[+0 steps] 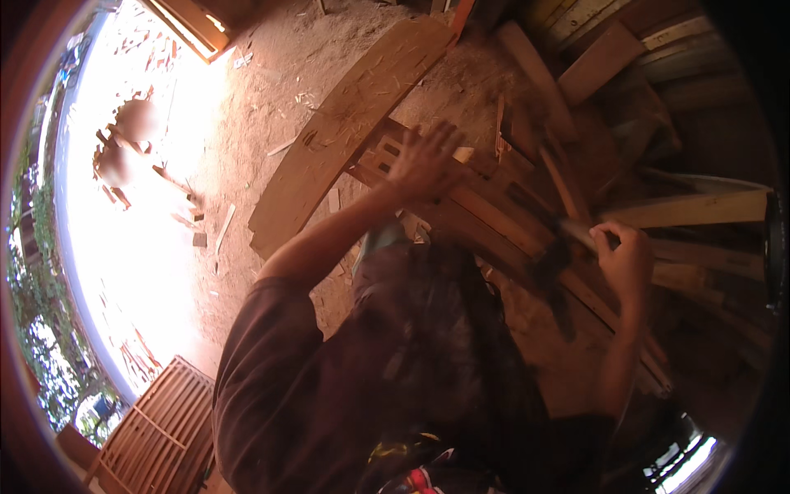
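My left hand (424, 163) is stretched over a long wooden beam (502, 222), palm down with the fingers apart. Under and beside it lies a piece of wood with rectangular slots (383, 156). To the right, my right hand (624, 253) is closed, thumb and forefinger curled together. A blurred, pale, handle-like shape (578, 234) reaches its fingertips; what exactly they hold is unclear. Just left of that hand, a dark, blocky shape (550, 262) shows over the beams, too smeared to name.
A long, wide board (346, 123) with wood shavings on it lies beyond my left hand. Planks and offcuts (605, 62) are heaped at the right. A slatted wooden panel (156, 424) stands at the lower left. Bright daylight falls on the sandy floor (267, 90), with wood scraps about.
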Demonstrator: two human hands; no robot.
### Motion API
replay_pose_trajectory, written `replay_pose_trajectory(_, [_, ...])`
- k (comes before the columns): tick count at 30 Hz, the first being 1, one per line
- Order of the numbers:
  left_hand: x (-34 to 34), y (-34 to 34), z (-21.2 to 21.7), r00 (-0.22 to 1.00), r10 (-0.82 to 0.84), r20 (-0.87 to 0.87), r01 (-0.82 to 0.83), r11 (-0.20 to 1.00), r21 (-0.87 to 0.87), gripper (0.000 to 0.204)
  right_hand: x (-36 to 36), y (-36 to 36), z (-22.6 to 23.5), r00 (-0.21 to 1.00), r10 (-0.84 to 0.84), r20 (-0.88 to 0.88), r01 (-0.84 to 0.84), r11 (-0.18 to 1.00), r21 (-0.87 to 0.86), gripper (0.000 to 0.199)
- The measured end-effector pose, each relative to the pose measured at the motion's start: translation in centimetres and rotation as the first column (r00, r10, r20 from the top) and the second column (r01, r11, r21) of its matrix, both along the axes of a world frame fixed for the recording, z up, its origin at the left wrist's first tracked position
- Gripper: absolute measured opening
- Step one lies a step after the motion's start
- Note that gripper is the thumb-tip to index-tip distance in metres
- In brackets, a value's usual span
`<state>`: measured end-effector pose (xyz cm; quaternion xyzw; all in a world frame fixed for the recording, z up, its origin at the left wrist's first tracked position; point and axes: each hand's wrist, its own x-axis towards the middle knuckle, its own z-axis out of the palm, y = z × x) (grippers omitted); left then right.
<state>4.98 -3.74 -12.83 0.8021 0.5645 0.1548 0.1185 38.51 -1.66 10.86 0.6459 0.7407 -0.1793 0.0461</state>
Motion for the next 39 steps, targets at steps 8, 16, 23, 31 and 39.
replay_pose_trajectory(8, [-20.9,-1.7,-4.8,0.762,0.634,0.134,-0.645,0.76,0.074,0.058,-2.1,2.1,0.1,0.998,0.012,0.065,-0.01,0.999,-0.035,0.02])
replay_pose_trajectory(16, [-29.5,-9.7,-11.0,0.522,0.852,-0.039,-0.664,0.376,-0.646,0.099,-7.8,1.1,-9.4,0.969,0.09,0.23,-0.023,0.96,-0.28,0.036])
replay_pose_trajectory(23, [-31.1,-10.0,-8.3,-0.025,0.975,0.219,0.557,0.196,-0.807,0.066,-9.9,-0.3,-13.5,0.998,-0.058,0.02,0.06,0.992,-0.107,0.061])
replay_pose_trajectory(31, [-26.5,-12.5,-7.0,-0.067,0.985,0.158,0.685,0.161,-0.711,0.055,-14.0,-2.5,-13.0,0.996,-0.069,-0.056,0.071,0.997,0.027,0.053])
replay_pose_trajectory(39, [-28.0,-20.5,-0.9,0.17,0.967,0.191,0.357,0.12,-0.926,0.063,-33.3,1.3,-13.4,0.806,0.401,-0.436,-0.354,0.916,0.19,0.056])
